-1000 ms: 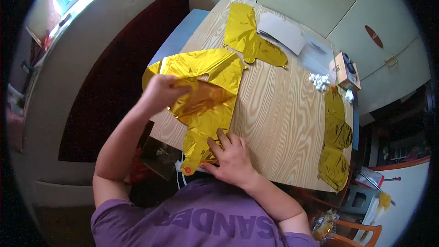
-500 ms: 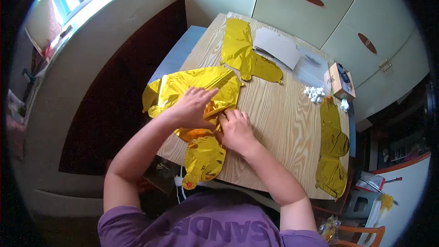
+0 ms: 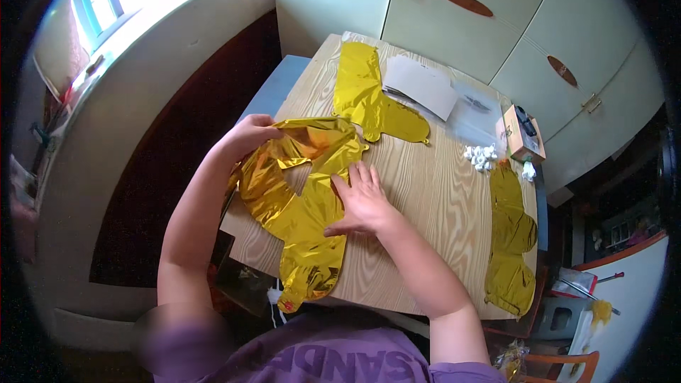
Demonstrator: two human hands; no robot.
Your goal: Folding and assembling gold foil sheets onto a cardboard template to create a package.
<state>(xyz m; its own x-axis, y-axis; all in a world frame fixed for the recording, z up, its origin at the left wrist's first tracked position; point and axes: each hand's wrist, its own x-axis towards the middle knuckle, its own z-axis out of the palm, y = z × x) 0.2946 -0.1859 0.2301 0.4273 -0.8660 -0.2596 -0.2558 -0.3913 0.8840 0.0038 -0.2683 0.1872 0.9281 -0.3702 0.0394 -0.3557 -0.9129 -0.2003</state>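
We're at the near left corner of the wooden table (image 3: 433,198), where our gold foil balloon (image 3: 301,206) lies flat and crinkled, its tail hanging over the near edge. Bare wood opens to the right of it. Another gold balloon (image 3: 372,96) sits toward the far edge, a third (image 3: 511,241) along the right edge, with white paper (image 3: 422,85), a small box (image 3: 521,135) and white bits (image 3: 481,157) between. Our left hand (image 3: 248,138) pinches the balloon's upper fold; our right hand (image 3: 362,198) presses flat, fingers spread.
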